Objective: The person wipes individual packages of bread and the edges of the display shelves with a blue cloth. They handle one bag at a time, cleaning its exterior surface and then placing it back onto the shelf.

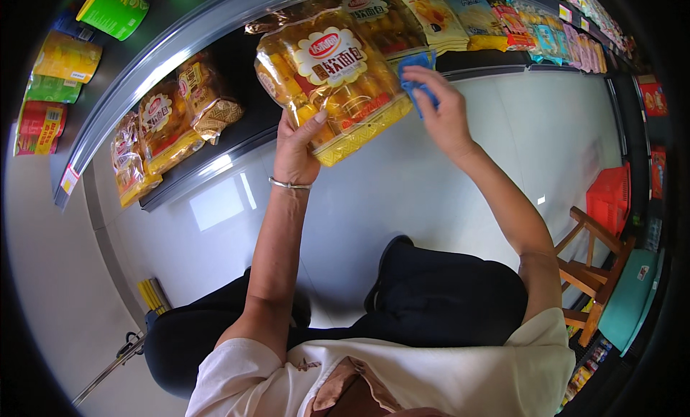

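Note:
My left hand (302, 145) grips the lower left edge of a clear and yellow bag of bread rolls (356, 93), its thumb across the front. The bag is tilted and held up before the lower shelf. My right hand (444, 111) is closed on a blue cloth (419, 75), which lies close by the bag's right edge; whether it touches the bag I cannot tell. Behind the held bag, a similar bread bag (374, 21) stands on the shelf. Further left, several more bread bags (165, 122) stand in a row.
A metal shelf edge (165, 65) curves above the lower shelf, with canisters (115, 11) over it. Snack packs (496, 25) line the shelf to the right. At the right stand a red basket (609, 198), a wooden stool (593, 273) and a teal box (629, 298).

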Demonstrator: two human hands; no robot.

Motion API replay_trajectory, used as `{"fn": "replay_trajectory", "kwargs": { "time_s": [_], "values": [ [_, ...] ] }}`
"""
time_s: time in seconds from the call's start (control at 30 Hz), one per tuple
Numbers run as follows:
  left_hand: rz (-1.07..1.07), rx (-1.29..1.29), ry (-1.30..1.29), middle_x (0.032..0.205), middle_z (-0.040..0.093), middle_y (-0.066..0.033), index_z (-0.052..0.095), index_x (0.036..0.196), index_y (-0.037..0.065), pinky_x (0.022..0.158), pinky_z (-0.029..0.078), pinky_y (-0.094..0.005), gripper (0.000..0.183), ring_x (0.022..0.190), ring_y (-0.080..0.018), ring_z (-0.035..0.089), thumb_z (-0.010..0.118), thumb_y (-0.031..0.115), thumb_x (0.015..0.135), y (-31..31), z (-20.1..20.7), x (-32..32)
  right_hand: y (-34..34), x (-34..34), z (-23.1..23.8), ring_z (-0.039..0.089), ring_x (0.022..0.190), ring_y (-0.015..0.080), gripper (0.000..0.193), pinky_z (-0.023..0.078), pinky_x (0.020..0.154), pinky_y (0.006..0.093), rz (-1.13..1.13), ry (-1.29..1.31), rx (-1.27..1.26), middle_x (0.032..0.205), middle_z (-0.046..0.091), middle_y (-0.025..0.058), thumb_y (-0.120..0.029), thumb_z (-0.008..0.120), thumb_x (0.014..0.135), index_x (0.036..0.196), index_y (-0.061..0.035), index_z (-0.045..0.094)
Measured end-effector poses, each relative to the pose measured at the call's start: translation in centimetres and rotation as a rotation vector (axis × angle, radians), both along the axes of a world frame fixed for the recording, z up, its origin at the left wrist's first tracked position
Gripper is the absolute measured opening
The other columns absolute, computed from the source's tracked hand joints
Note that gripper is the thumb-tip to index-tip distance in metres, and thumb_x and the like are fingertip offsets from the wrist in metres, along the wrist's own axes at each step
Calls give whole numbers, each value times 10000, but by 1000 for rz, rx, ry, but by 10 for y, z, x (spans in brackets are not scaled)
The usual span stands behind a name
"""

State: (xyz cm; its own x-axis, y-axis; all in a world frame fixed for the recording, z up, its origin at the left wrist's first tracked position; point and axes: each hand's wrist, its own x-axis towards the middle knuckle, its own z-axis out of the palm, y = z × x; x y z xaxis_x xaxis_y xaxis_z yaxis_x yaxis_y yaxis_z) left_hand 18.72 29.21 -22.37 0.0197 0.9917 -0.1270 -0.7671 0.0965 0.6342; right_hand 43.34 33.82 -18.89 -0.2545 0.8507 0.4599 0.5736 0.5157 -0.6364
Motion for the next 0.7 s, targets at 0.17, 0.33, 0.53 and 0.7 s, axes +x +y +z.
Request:
{"fn": "replay_trajectory", "kwargs": {
  "time_s": [0.17,0.33,0.53,0.7],
  "values": [
    [-7,52,309,1224,613,-125,435,1331,-5,954,515,-359,605,1102,-220,620,750,46,817,-11,12,17,-9,-17,2,584,1011,99,273,458,906,238,1,477,-536,1154,651,46,-117,538,989,1239,-34,613],
    [-103,161,496,1304,518,-125,281,1438,12,959,480,-330,805,1154,-201,555,771,90,804,-32,34,51,-31,-38,20,507,1210,194,619,394,1027,296,160,492,-594,1322,537,155,-363,614,953,1403,15,420],
    [-2,304,1082,1444,335,-286,81,1514,-34,1112,328,-442,1032,1346,-424,371,753,89,740,-55,43,67,-44,-48,26,477,1259,220,726,382,1066,349,285,488,-562,1345,492,146,-301,733,845,1393,13,373],
    [70,493,1180,1454,366,-177,224,1508,25,1045,412,-368,833,1289,-285,445,721,100,844,-43,37,54,-28,-29,31,579,1098,173,536,439,997,326,162,860,-895,1176,616,81,-234,694,847,1301,-26,499]
  ]
}}
